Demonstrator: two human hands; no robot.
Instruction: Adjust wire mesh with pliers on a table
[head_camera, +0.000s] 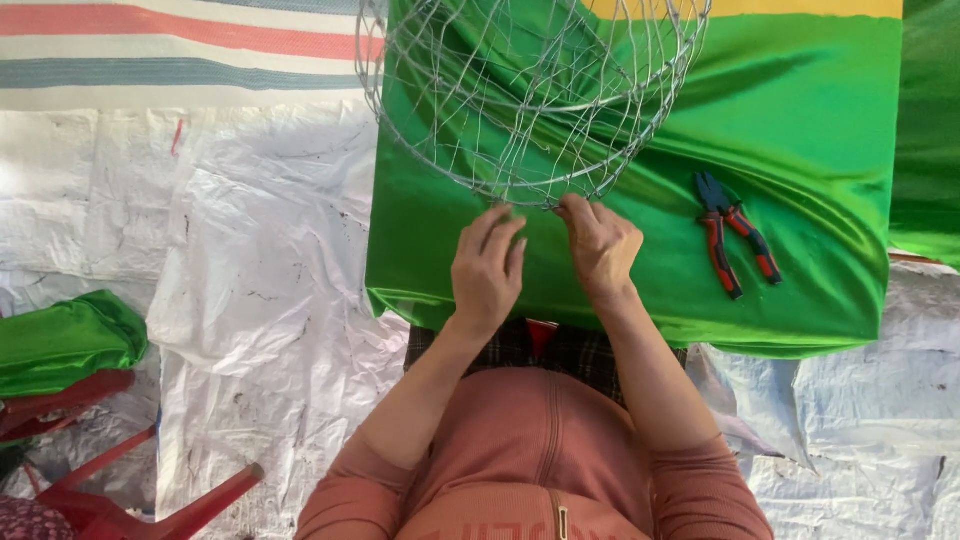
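Note:
A round wire-mesh basket frame (530, 90) lies on a table draped in shiny green cloth (800, 130). My left hand (487, 268) rests at the near rim of the frame, fingers bent and touching the wire. My right hand (600, 245) pinches the rim wire just beside it, fingers closed on the wire. Red-handled pliers (735, 235) lie on the cloth to the right of my right hand, a short way off, jaws pointing away from me.
White plastic sheeting (250, 290) covers the floor around the table. A folded green cloth (65, 340) sits on a red plastic chair (110, 500) at the lower left. A striped mat (170, 45) lies at the far left.

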